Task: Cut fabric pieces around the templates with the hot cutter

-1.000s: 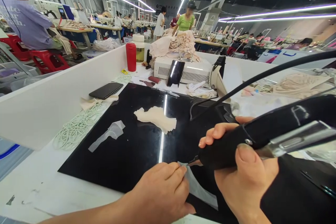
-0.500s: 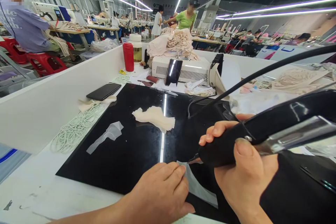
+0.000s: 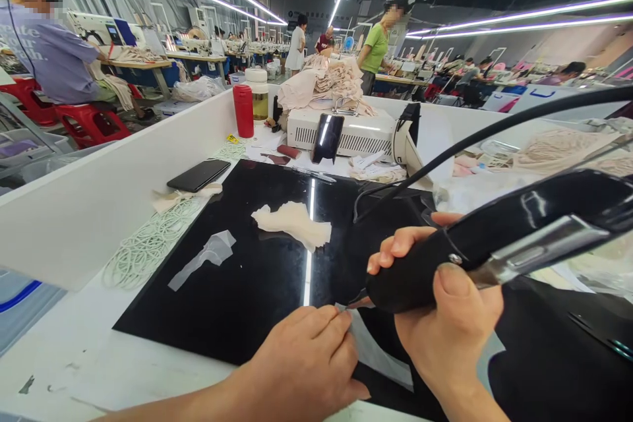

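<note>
My right hand [image 3: 452, 323] is wrapped round a black corded hand tool [image 3: 514, 224] with a metal lever and a thin pointed tip. The tip meets the top end of a translucent white strip of sheer fabric [image 3: 378, 353], right beside my left fingertips. My left hand [image 3: 304, 356] is closed, its fingers together and pressing the strip onto a glossy black board [image 3: 232, 316]; the strip's end under the fingers is hidden. Farther up the board lie a cream fabric scrap [image 3: 294, 223] and another sheer scrap [image 3: 204, 258].
Left of the board lie pale green cord [image 3: 143, 244] and a black phone [image 3: 198, 175]. A red flask [image 3: 242, 111] and a vented white box [image 3: 301, 128] under piled fabric stand behind. The tool's cable [image 3: 494, 138] arcs over the right side. Tweezers [image 3: 601, 336] lie at right.
My right hand has brought the tool slightly left, its tip now at the strip's end by my left fingers. The left hand has hardly moved. A person in green has shifted right.
</note>
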{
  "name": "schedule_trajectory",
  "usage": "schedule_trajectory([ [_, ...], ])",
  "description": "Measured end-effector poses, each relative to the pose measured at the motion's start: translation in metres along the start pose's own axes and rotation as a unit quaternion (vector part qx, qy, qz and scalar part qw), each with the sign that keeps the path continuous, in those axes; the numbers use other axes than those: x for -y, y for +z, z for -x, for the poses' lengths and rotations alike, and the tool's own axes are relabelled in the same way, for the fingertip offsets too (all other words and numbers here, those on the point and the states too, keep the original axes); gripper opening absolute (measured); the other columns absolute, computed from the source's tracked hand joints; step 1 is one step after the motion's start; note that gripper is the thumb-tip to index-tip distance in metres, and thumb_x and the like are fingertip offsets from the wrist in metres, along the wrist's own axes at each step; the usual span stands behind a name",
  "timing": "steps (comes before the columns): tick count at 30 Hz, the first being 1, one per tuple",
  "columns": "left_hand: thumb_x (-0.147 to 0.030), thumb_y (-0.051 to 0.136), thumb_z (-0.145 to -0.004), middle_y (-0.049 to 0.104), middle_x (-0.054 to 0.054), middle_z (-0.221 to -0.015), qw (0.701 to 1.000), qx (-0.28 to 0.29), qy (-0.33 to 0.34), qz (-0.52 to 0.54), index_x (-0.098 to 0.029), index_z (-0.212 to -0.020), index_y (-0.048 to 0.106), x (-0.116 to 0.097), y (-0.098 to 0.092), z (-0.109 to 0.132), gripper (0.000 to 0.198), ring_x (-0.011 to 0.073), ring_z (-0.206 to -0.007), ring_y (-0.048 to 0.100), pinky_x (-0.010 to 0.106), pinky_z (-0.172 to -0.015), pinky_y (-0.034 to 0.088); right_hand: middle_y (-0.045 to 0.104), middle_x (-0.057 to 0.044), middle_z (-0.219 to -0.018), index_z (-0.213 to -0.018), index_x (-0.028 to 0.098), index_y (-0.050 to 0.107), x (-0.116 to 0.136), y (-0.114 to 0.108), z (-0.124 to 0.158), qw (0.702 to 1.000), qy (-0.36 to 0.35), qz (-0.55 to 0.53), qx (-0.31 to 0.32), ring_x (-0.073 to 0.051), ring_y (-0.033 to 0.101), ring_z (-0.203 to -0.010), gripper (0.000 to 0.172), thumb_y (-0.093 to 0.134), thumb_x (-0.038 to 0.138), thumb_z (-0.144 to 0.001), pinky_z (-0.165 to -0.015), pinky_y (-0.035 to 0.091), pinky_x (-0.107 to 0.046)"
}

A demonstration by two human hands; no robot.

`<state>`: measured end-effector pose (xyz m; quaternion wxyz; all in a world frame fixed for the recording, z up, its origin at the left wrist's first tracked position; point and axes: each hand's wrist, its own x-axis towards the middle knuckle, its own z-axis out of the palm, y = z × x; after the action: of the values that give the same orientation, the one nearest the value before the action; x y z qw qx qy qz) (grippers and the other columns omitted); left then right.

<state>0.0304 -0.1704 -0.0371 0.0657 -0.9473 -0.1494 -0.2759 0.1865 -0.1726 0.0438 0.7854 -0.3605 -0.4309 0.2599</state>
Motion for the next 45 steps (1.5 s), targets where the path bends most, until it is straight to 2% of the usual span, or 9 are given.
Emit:
schedule_trajectory([
  [13, -0.053, 0.060, -0.097, 0.073, 0.008, -0.112, 1.000, -0.014, -0.005, -0.009, -0.014, -0.097, 0.066, -0.001, 0.001, -0.002, 0.040, 0.0213, -0.106, 0.066, 0.031, -0.082, 0.053, 0.063, 0.003, -0.079, -0.112, 0.029, 0.060, -0.003, 0.006, 0.000, 0.999, 0.030, -0.032, 0.006, -0.016, 0.060, -0.063, 0.038, 0.079, 0.039, -0.082, -0.055, 0.057, -0.030],
  [18, -0.054, 0.061, -0.096, 0.072, 0.008, -0.113, 1.000, -0.014, -0.004, -0.006, -0.013, -0.097, 0.066, -0.002, 0.003, -0.002, 0.041, 0.0212, -0.106, 0.065, 0.030, -0.082, 0.054, 0.063, 0.004, -0.080, -0.113, 0.029, 0.059, -0.006, 0.006, 0.001, 0.999, 0.024, -0.015, 0.015, -0.015, 0.060, -0.065, 0.033, 0.076, 0.039, -0.086, -0.058, 0.057, -0.030],
  [22, -0.047, 0.058, -0.099, 0.071, 0.009, -0.115, 1.000, -0.020, -0.006, 0.006, -0.013, -0.103, 0.067, 0.000, 0.004, 0.001, 0.035, 0.0224, -0.107, 0.065, 0.032, -0.085, 0.055, 0.067, 0.002, -0.086, -0.117, 0.029, 0.058, 0.000, -0.001, -0.002, 0.998, 0.021, 0.019, 0.047, -0.017, 0.064, -0.073, 0.038, 0.078, 0.041, -0.086, -0.071, 0.061, -0.036],
  [25, -0.047, 0.055, -0.102, 0.068, 0.010, -0.122, 1.000, 0.003, -0.001, 0.015, -0.014, -0.114, 0.065, 0.002, -0.001, 0.002, 0.036, 0.0231, -0.111, 0.065, 0.034, -0.088, 0.055, 0.070, -0.001, -0.093, -0.114, 0.027, 0.060, 0.011, -0.010, -0.006, 0.997, -0.009, 0.055, 0.045, -0.020, 0.068, -0.081, 0.041, 0.082, 0.041, -0.082, -0.080, 0.062, -0.041],
  [28, -0.048, 0.058, -0.100, 0.066, 0.010, -0.127, 0.999, 0.038, -0.003, 0.029, -0.015, -0.119, 0.064, 0.004, -0.007, 0.002, 0.038, 0.0240, -0.114, 0.063, 0.036, -0.091, 0.056, 0.067, 0.000, -0.088, -0.107, 0.026, 0.062, 0.025, -0.020, -0.005, 0.998, -0.014, 0.064, 0.025, -0.019, 0.067, -0.072, 0.038, 0.084, 0.040, -0.080, -0.069, 0.063, -0.038],
  [32, -0.048, 0.059, -0.099, 0.065, 0.012, -0.129, 0.998, 0.058, -0.004, 0.031, -0.016, -0.122, 0.063, 0.003, -0.013, 0.001, 0.039, 0.0259, -0.114, 0.064, 0.039, -0.091, 0.057, 0.064, 0.003, -0.076, -0.103, 0.027, 0.064, 0.041, -0.035, 0.004, 0.999, -0.002, 0.049, -0.019, -0.017, 0.061, -0.058, 0.041, 0.088, 0.041, -0.074, -0.051, 0.056, -0.031],
  [37, -0.045, 0.051, -0.104, 0.065, 0.013, -0.130, 0.997, 0.069, 0.005, 0.020, -0.016, -0.123, 0.063, 0.002, -0.016, 0.000, 0.037, 0.0273, -0.113, 0.065, 0.042, -0.088, 0.058, 0.063, 0.002, -0.074, -0.104, 0.026, 0.063, 0.049, -0.046, 0.017, 0.998, -0.001, 0.047, -0.032, -0.017, 0.060, -0.056, 0.042, 0.087, 0.043, -0.074, -0.048, 0.055, -0.030],
  [42, -0.044, 0.051, -0.104, 0.066, 0.013, -0.129, 0.996, 0.080, 0.015, 0.018, -0.017, -0.125, 0.062, 0.006, -0.021, -0.002, 0.036, 0.0271, -0.111, 0.065, 0.041, -0.086, 0.057, 0.062, 0.001, -0.083, -0.112, 0.028, 0.060, 0.044, -0.050, 0.025, 0.997, -0.007, 0.069, 0.017, -0.017, 0.061, -0.062, 0.036, 0.079, 0.042, -0.084, -0.056, 0.056, -0.033],
  [45, -0.044, 0.051, -0.103, 0.066, 0.010, -0.128, 0.997, 0.078, 0.016, 0.007, -0.018, -0.126, 0.062, 0.007, -0.023, -0.002, 0.036, 0.0258, -0.111, 0.064, 0.039, -0.087, 0.056, 0.061, 0.001, -0.084, -0.115, 0.029, 0.059, 0.039, -0.054, 0.028, 0.997, -0.012, 0.070, 0.022, -0.017, 0.061, -0.064, 0.035, 0.076, 0.041, -0.087, -0.058, 0.056, -0.033],
])
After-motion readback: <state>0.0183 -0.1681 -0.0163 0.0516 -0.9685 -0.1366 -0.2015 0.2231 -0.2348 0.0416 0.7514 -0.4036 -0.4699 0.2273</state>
